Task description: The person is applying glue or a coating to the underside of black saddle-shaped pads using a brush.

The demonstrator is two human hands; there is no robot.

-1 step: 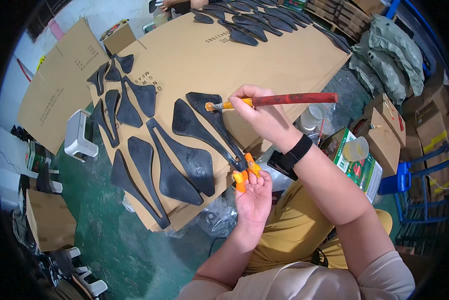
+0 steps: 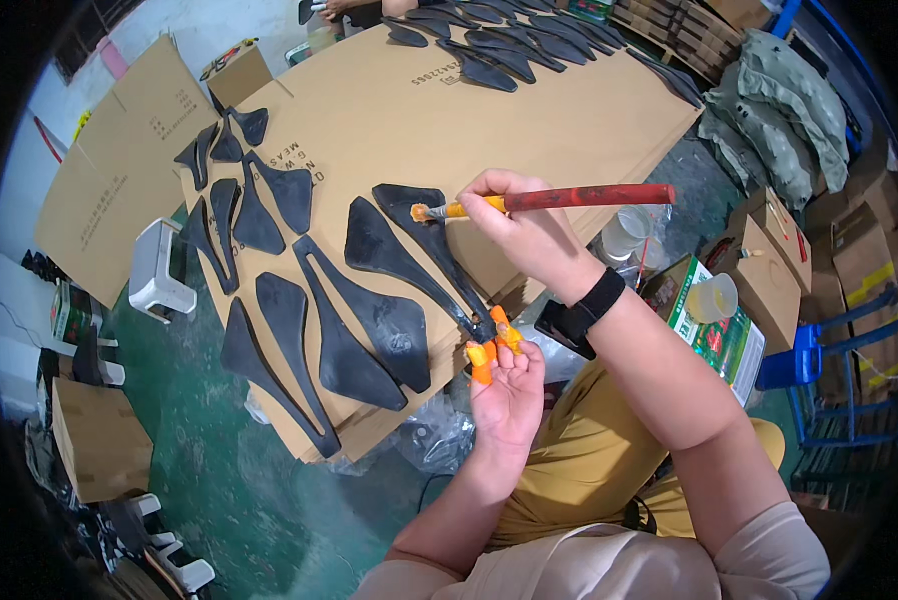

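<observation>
My right hand (image 2: 531,235) is closed around a paintbrush (image 2: 594,197) with a red handle and a yellowish lower part. Its bristle tip rests against the right blade of a black V-shaped piece (image 2: 381,240), near the wide upper end. Down at the narrow joined end of that piece, my left hand (image 2: 507,395) pinches it between fingertips covered in orange finger cots. The wide ends of the V point away from me, over the cardboard. Beside it on the left lie several similar black forked pieces (image 2: 374,310) in rows.
Stacked cardboard sheets (image 2: 559,120) form the work surface, with more black pieces (image 2: 514,50) at the far end. A white stool (image 2: 159,275) stands left. On my right are a plastic cup (image 2: 712,298) on a green-and-white box, cartons (image 2: 754,265) and grey-green sacks (image 2: 784,110). Another person's hand shows far off.
</observation>
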